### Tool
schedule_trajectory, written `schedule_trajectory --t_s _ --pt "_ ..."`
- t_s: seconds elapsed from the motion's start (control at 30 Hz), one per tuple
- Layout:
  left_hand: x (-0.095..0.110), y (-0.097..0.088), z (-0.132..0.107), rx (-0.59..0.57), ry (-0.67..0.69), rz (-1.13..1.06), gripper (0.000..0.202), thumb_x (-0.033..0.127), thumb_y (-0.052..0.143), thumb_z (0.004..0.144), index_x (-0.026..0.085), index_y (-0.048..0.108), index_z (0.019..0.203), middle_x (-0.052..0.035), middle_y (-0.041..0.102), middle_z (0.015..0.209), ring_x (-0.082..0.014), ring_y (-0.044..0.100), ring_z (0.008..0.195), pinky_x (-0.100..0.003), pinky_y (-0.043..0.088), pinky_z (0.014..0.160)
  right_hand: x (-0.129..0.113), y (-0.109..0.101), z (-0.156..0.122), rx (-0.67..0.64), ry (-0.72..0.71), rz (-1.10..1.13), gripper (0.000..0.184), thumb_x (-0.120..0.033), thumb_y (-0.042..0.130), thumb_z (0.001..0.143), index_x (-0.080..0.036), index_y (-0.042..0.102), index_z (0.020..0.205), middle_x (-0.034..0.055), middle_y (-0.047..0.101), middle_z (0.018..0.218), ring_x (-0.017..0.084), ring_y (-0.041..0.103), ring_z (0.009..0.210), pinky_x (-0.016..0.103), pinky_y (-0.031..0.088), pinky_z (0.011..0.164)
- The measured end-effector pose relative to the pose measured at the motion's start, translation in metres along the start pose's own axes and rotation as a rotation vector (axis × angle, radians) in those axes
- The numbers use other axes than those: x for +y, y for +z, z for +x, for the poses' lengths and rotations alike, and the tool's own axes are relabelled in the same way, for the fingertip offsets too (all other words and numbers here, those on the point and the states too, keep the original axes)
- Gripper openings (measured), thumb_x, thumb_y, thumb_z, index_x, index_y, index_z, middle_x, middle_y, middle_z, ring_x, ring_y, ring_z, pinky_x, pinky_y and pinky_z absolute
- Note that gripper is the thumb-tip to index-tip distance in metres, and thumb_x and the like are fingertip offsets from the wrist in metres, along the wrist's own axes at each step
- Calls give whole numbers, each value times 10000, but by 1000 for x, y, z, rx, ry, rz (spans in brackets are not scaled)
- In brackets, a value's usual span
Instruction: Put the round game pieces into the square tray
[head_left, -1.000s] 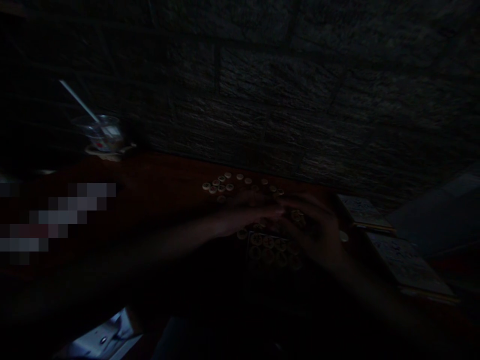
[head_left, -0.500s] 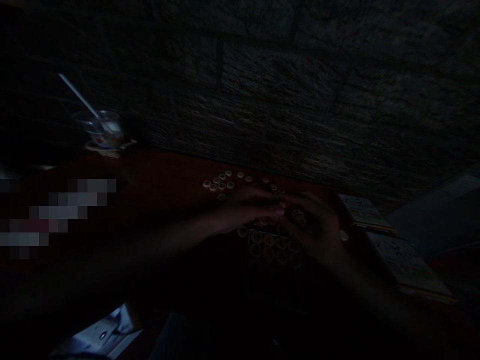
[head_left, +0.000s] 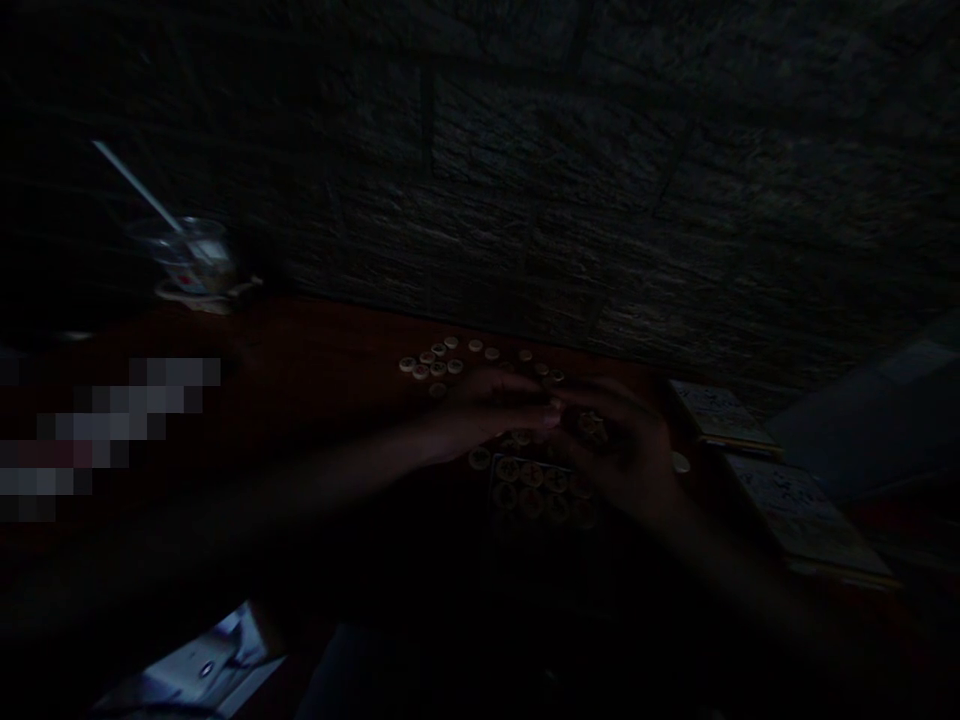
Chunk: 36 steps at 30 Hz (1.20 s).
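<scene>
Discs (head_left: pixel 438 368) lie around outstretched left hand (head_left: pixel 474 420), arched right hand (head_left: pixel 639 456).

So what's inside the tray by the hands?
Two rows of round pieces show in the tray; the right hand covers its far right corner, and its near part is too dark to tell.

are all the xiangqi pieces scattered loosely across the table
No, several xiangqi pieces lie side by side in neat rows near the right hand.

cup (head_left: pixel 214 262) left on table (head_left: pixel 300 365), discs (head_left: pixel 421 372) in middle, flat things (head_left: pixel 802 515) right, wall (head_left: pixel 487 200) behind
</scene>
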<state>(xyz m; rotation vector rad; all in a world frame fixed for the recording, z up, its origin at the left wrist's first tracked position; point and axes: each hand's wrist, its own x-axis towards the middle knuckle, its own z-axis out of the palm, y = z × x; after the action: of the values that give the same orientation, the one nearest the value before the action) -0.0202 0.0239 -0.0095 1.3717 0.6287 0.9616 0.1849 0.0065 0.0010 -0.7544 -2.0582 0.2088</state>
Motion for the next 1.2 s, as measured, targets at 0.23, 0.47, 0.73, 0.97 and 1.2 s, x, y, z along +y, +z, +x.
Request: schedule_trajectory --t_s 0.23,0.47,0.73,0.97,1.2 --pt "0 0 0 -2 -36 -39 293 424 806 815 154 802 927 -67 751 806 -140 673 716 -262 496 673 3 0 -2 -4 9 16 293 -236 775 884 -264 733 1173 50 736 1100 222 698 1015 380 585 846" --pt "1 1 1 10 -15 -62 277 323 865 764 159 807 979 -69 771 892 -134 689 780 -260 516 750 1 -1 -1 -4 6 17 322 -236 790 870 -267 724 1184 42 735 1086 218 698 992 378 584 832" --pt "1 2 1 3 2 -55 265 387 801 835 139 797 927 -53 746 817 -122 676 741 -242 504 708 0 -1 -1 14 -27 -26 313 -241 772 883 -266 722 1191 47 741 1077 223 702 980 374 587 812" --pt "1 2 0 5 17 -86 245 341 832 799 140 799 935 -46 753 829 -116 678 739 -243 516 727 0 -1 0 18 -33 -6 293 -238 789 868 -257 738 1156 56 738 1097 222 702 998 372 579 838" --pt "2 4 0 -3 -17 -151 209 257 868 760 143 802 922 -37 766 809 -94 680 691 -222 536 701 -1 -2 -1 17 -56 -2 346 -166 757 866 -269 723 1195 40 751 1079 220 705 990 373 569 828"
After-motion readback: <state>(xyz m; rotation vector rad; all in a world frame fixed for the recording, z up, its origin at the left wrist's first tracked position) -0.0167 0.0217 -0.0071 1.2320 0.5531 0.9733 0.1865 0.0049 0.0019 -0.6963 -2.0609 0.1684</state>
